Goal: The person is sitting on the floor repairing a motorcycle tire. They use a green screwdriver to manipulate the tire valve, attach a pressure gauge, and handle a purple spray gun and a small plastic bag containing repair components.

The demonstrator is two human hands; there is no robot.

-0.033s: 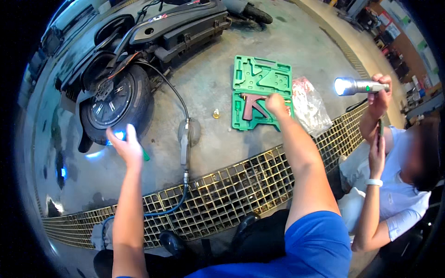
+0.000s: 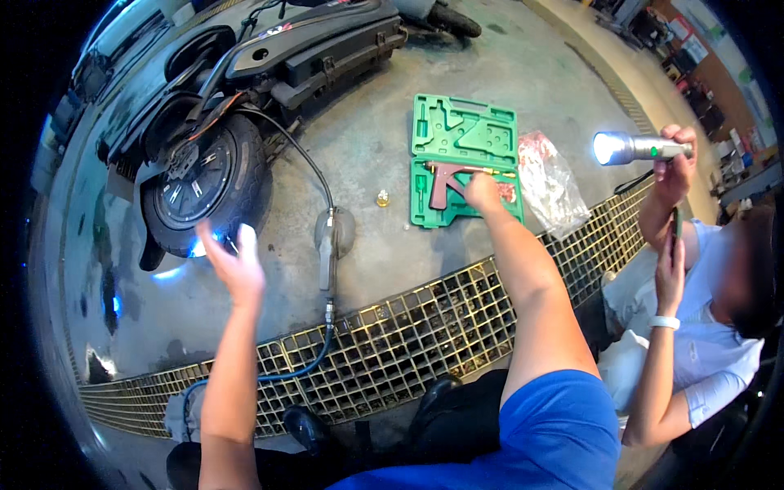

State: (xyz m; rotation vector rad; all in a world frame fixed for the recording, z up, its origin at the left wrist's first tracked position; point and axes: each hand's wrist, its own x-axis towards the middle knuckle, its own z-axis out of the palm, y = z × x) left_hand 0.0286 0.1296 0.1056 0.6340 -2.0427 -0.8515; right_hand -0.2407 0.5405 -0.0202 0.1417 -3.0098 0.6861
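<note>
Down on the garage floor, both hands at work.
Right hand (image 2: 483, 193) grips the pistol-shaped tool (image 2: 447, 181) in the green case (image 2: 464, 131); left hand (image 2: 237, 263), fingers spread and empty, hovers near the scooter tyre (image 2: 204, 192).

- Even, fairly bright daylight on the concrete floor (image 2: 490, 82).
- A lit flashlight (image 2: 633, 148), right of the right hand (image 2: 483, 193), glares white.
- Blue-white glare beside the left hand (image 2: 237, 265), which is motion-blurred.
- Fisheye bends the drain grating (image 2: 425, 327); corners vignette black.
</note>
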